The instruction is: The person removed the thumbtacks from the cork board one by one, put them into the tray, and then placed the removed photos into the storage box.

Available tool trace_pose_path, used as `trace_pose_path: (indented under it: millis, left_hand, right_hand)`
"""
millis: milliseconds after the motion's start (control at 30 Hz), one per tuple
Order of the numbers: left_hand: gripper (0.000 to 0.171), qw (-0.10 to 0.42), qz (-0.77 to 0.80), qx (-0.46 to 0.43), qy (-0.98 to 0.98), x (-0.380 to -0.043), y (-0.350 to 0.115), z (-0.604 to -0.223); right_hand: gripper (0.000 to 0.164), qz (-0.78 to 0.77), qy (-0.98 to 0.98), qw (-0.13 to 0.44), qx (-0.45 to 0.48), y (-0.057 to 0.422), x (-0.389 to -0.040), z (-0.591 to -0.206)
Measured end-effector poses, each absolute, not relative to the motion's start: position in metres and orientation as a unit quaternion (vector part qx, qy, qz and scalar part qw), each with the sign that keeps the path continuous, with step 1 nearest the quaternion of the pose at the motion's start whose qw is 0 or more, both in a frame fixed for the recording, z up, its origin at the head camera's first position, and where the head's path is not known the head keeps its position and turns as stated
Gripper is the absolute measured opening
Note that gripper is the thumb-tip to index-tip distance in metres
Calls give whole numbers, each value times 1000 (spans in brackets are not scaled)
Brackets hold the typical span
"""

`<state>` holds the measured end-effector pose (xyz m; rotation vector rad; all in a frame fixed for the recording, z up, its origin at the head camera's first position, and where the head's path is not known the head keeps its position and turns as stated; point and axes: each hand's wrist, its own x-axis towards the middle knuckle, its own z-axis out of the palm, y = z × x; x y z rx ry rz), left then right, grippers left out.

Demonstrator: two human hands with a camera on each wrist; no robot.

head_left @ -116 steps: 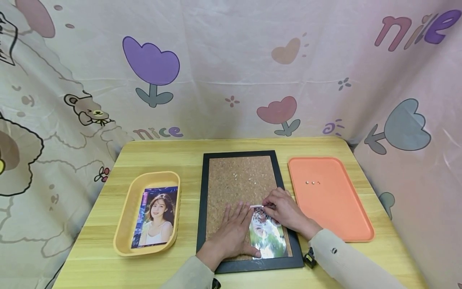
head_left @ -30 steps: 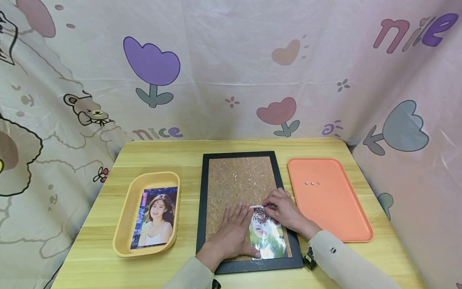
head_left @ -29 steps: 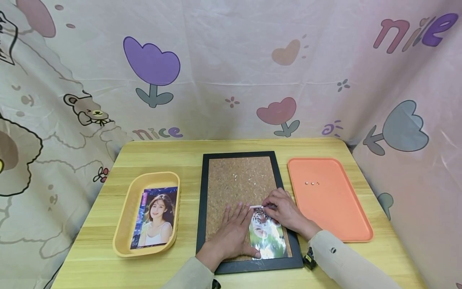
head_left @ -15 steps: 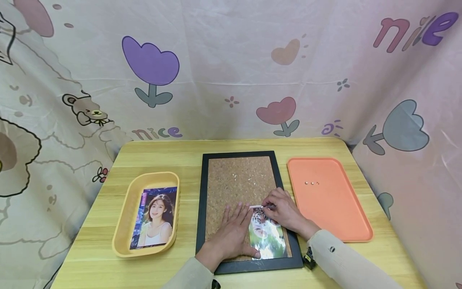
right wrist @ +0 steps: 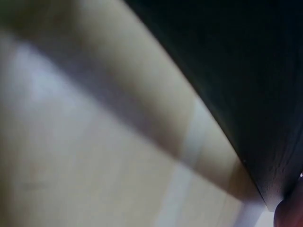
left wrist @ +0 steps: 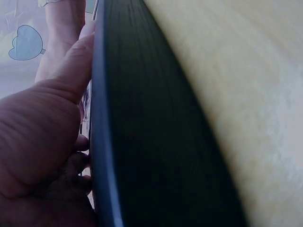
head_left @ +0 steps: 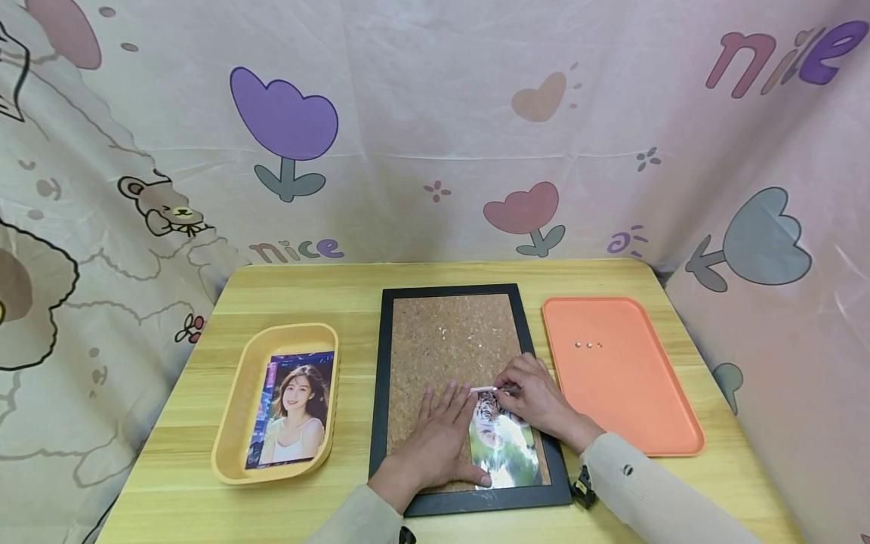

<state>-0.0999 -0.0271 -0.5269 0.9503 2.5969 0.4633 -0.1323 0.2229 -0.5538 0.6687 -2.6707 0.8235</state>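
A cork board (head_left: 448, 332) in a black frame lies on the table. On its lower right part lies a tiger photo (head_left: 506, 453) with a white top edge. My left hand (head_left: 438, 442) rests spread on the cork and on the photo's left edge, thumb low on the photo. With curled fingers, my right hand (head_left: 533, 393) pinches a tiny, mostly hidden thumbtack at the photo's top edge. In the left wrist view, the left hand (left wrist: 38, 137) is beside the black frame (left wrist: 151, 123). The right wrist view is blurred, with the frame (right wrist: 236, 71) filling one side.
At the left, a yellow basket (head_left: 227, 446) holds a portrait photo (head_left: 295, 415) atop another print. On the right, an orange tray (head_left: 632, 393) carries three small silvery tacks (head_left: 589, 345). A printed curtain (head_left: 408, 136) encloses the wooden table (head_left: 177, 468) at the back and sides.
Both hands keep their places on the board and photo. Only a slight shift of the head view shows; nothing has visibly been taken or let go.
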Motion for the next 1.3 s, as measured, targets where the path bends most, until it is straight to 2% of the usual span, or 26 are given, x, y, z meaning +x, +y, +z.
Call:
trace_pose_path:
  millis: [700, 833, 967, 1300]
  left_hand:
    - [129, 170, 165, 334, 912, -99, -27, -526]
    - [129, 171, 166, 334, 912, -99, -27, -526]
    - [129, 174, 167, 334, 911, -99, -27, -526]
    - [129, 175, 166, 331, 912, -99, -27, -527]
  right_hand:
    - [5, 312, -909, 156, 225, 226, -131, -552]
    - [9, 311, -908, 165, 225, 230, -130, -548]
    - [15, 297, -911, 182, 221, 238, -132, -542]
    - [17, 295, -906, 225, 205, 270, -141, -526]
